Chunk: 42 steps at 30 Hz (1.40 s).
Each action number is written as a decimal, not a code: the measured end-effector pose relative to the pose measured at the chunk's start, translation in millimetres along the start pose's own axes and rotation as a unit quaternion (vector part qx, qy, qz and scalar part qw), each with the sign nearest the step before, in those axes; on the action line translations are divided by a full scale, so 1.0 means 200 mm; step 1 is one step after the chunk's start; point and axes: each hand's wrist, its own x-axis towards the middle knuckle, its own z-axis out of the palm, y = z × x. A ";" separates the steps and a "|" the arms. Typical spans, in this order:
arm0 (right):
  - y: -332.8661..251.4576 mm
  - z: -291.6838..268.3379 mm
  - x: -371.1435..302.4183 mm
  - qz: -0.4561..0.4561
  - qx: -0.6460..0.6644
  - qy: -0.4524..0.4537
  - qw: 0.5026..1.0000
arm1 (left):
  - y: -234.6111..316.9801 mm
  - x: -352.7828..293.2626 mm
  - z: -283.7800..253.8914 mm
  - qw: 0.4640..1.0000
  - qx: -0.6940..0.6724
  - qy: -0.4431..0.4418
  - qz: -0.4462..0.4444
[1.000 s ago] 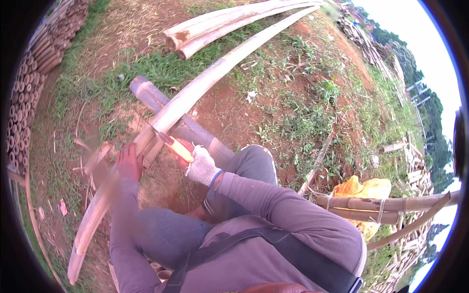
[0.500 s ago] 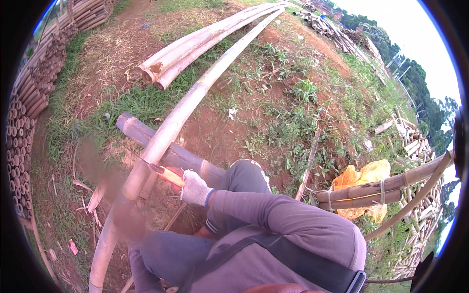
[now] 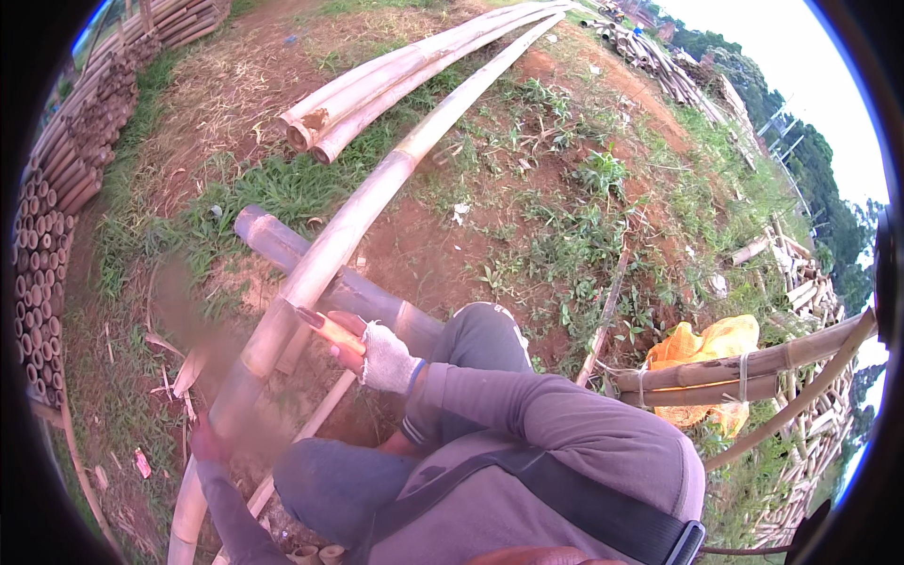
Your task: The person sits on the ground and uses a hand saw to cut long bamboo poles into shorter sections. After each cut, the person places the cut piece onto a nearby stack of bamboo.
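Note:
A long pale bamboo pole (image 3: 353, 215) slants from the lower left to the far top, lying across a thicker dark bamboo piece (image 3: 363, 297). My right hand (image 3: 377, 356), in a whitish glove with bare fingertips, is closed round the orange handle of a bladed tool (image 3: 331, 331). Its dark blade end touches or overlaps the pole, and the rest of the blade is not plain. My left hand (image 3: 209, 441) is at the near part of the pole, my forearm reaching in from the lower edge. A brown smudge blurs its fingers, so its grip is not clear.
Several cut bamboo poles (image 3: 377, 94) lie beyond on grass and red soil. Stacked bamboo (image 3: 40, 282) lines the left. On the right, tied bamboo lengths (image 3: 716, 372) stand by an orange mesh bag (image 3: 702, 344). A thin stick (image 3: 607, 306) lies among weeds.
My left hand has moved left, out from the smudge to the near pole. My right hand and the tool have shifted slightly right, and the thin blade line across the pole no longer shows.

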 end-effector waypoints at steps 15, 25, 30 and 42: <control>-0.04 0.06 -0.05 -0.056 0.011 0.032 0.998 | 0.32 -0.10 -0.18 1.000 -0.002 0.023 -0.002; 0.19 -0.06 -0.26 -0.128 -0.093 0.049 0.986 | 0.34 -0.10 -0.08 0.995 -0.011 0.095 0.035; -0.04 0.21 0.22 -0.097 -0.021 0.030 0.995 | 0.33 -0.07 -0.18 0.999 -0.011 0.046 0.021; 0.14 0.03 -0.17 -0.018 -0.006 0.036 0.999 | 0.39 -0.11 -0.16 1.000 0.004 -0.008 0.004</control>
